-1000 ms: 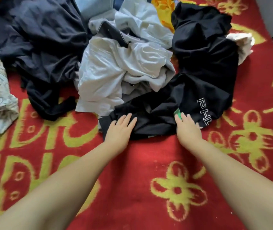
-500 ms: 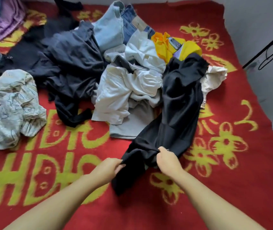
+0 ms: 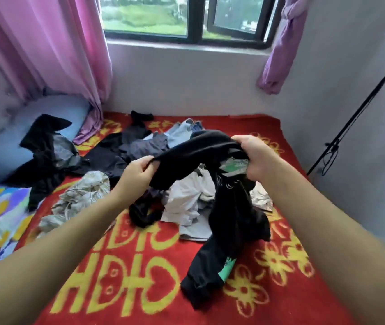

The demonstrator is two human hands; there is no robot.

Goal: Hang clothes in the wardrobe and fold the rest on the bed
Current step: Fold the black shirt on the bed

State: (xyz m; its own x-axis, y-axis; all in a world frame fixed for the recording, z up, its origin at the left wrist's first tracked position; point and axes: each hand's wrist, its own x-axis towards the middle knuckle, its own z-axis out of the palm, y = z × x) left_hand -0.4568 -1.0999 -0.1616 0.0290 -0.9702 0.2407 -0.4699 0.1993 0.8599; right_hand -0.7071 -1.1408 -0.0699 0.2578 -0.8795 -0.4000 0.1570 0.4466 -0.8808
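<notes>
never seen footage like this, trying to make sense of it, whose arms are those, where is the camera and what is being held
No machine here: a person wears a camera on the head, looking forward and down, so the two bare arms are their own. The left hand and right hand both grip a black garment with green patches, lifted so its lower end trails onto the red and yellow blanket covering the bed. Behind it lies a heap of clothes: a white shirt, a pale patterned piece and dark ones. A window with pink curtains is beyond.

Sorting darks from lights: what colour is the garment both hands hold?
Black garment with green patches, head view.
</notes>
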